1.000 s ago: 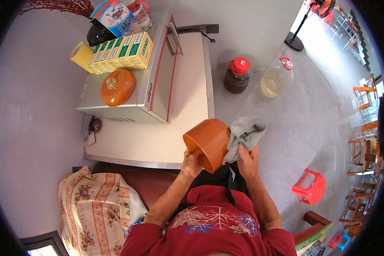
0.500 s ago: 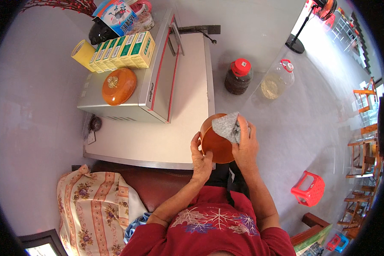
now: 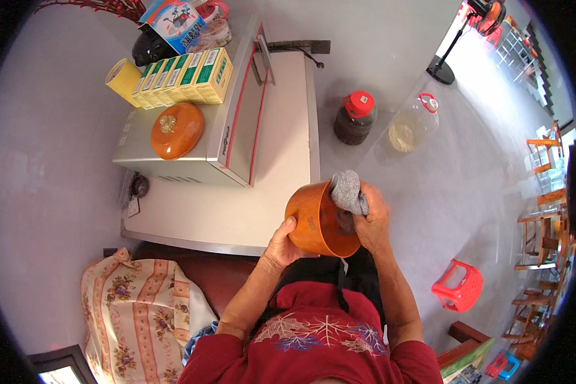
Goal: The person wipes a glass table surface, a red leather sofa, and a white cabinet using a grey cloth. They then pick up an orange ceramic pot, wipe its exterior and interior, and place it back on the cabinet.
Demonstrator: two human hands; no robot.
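An orange-brown round canister (image 3: 307, 219) is tilted above the front right corner of the white table, its mouth turned to the right. My left hand (image 3: 283, 246) grips it from the lower left, thumb on the outer wall, the other fingers mostly hidden beneath. A grey cloth (image 3: 348, 192) is bunched in my right hand (image 3: 375, 221) and laps over the rim, with part of it inside the canister. Its matching lid (image 3: 184, 132), with a gold-coloured knob, lies on the silver microwave oven (image 3: 212, 128) to the left.
Yellow-and-green boxes (image 3: 192, 77) and a yellow cylinder (image 3: 123, 77) stand on the oven. Beyond the white table (image 3: 237, 221), a red-lidded jar (image 3: 354, 120) and a clear jug (image 3: 411, 128) are on the floor. A red stool (image 3: 459, 285) stands at right, a patterned cloth (image 3: 131, 313) at left.
The canister has turned so more of its outer wall shows and its mouth faces right. My left hand has shifted down and left around it. The cloth is now bunched over the rim.
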